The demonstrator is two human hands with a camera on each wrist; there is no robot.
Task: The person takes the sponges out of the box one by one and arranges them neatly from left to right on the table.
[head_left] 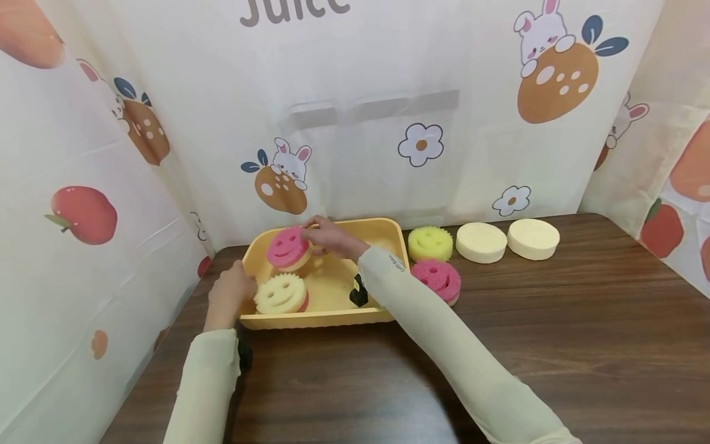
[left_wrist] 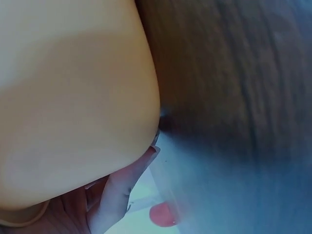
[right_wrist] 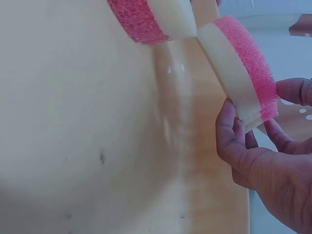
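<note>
With its thumb and fingers, my right hand (head_left: 335, 239) pinches a round smiley-face sponge (head_left: 286, 248), pink on its face side and cream beneath, tilted inside the yellow plastic bin (head_left: 327, 319). The right wrist view has the fingers on the cream side and the thumb on the pink edge of this sponge (right_wrist: 243, 68). Just in front of it a second smiley sponge (head_left: 280, 294), cream face up over pink, leans in the bin's left end. My left hand (head_left: 227, 293) holds the bin's left side; its fingers (left_wrist: 119, 192) lie along the outer wall in the left wrist view.
Right of the bin a yellow smiley sponge (head_left: 431, 243) sits behind a pink one (head_left: 438, 280), which leans close to the bin's wall. Two plain cream round sponges (head_left: 481, 242) stand farther right. A printed curtain (head_left: 355, 154) backs the brown wooden table (head_left: 554, 345).
</note>
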